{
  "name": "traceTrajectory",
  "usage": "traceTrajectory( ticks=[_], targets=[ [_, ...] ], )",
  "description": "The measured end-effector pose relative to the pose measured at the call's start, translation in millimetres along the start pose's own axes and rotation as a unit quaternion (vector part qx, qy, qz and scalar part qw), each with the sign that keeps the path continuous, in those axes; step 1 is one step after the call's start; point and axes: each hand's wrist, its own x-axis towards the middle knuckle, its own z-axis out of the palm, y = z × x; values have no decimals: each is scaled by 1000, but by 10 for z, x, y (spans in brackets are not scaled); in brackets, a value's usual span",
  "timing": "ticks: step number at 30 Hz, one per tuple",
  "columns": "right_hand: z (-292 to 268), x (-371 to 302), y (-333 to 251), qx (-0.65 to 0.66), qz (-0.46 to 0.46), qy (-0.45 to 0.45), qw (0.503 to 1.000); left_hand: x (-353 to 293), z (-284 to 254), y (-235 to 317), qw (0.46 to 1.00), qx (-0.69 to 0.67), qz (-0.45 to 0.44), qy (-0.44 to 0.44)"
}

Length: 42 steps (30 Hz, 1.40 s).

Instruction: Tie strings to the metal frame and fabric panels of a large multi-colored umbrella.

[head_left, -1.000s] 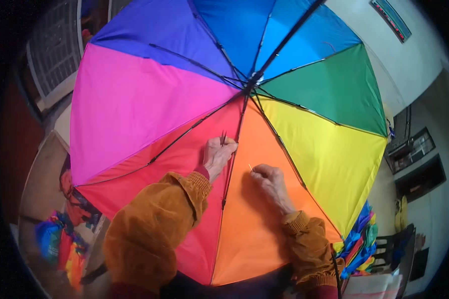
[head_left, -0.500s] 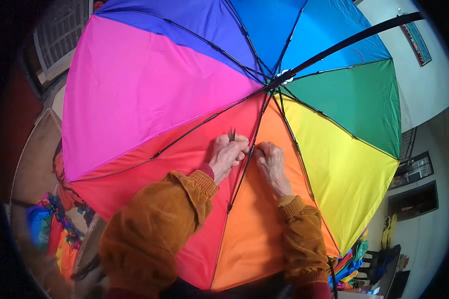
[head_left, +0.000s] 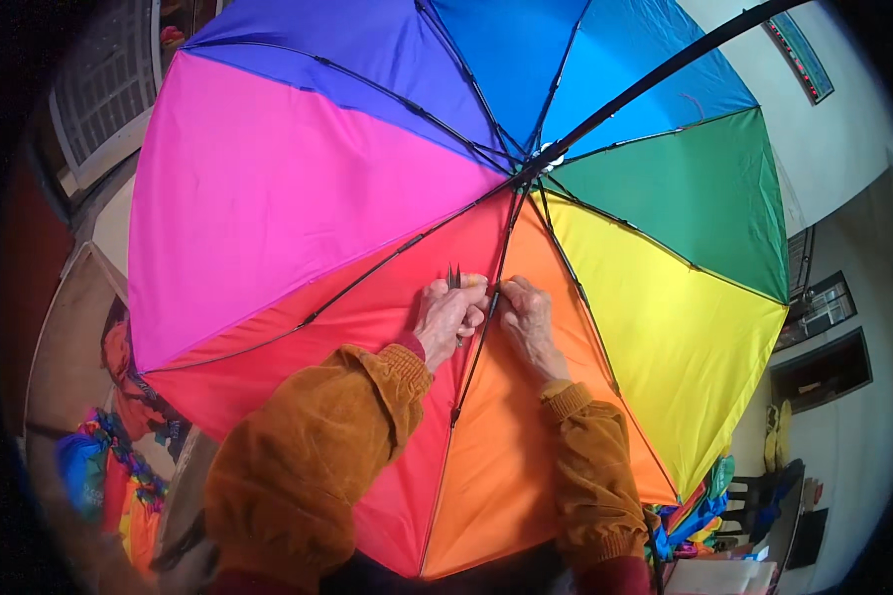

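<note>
Head view: small, close handwork under many colours

One large umbrella of thin cloth in rainbow-coloured panels (head_left: 466, 243) is spread before the person, its inner side facing the camera. The left hand (head_left: 441, 317) is over the red panel (head_left: 392, 307), at the left side of a thin black rib (head_left: 472, 363). Its fingers are folded around a pair of dark metal snips (head_left: 453, 277), whose narrow points look upward; probably the tool lies so in order that the fingertips are free. The right hand (head_left: 528, 319) is at the other side, over the orange panel (head_left: 496, 426), with bent, gathered fingers at the same rib; what they may pinch is too small to know. Both hands seem placed so close because the cloth and the rib come together there.

The panels are smooth, slightly shiny and roughly triangular, with soft wrinkles. The straight black shaft (head_left: 655, 83) rises from the centre toward the upper right. The brown sleeves of soft, velvety cloth (head_left: 313, 456) end in gathered cuffs.
</note>
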Motion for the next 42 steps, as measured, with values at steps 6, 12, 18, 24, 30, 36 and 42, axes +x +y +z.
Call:
traceTrajectory(
  ticks=[6,12,18,24,30,36,42],
  targets=[
    [146,-65,3,-2,6,58,998,56,8,39,1000,-6,-18,-25],
    [195,-130,-40,22,110,132,985,122,10,-37,991,96,94,-6],
    [56,-233,-274,-52,84,100,990,135,7,-76,928,260,246,107],
    [139,-351,-298,-77,91,30,992,94,9,-39,967,140,170,130],
    [141,-367,-290,-23,122,27,992,24,-13,28,979,128,145,63],
    [119,-336,-323,-30,120,25,992,25,7,65,973,171,134,79],
    [133,-340,-327,-12,136,34,990,62,-23,38,968,192,143,78]
  ],
)
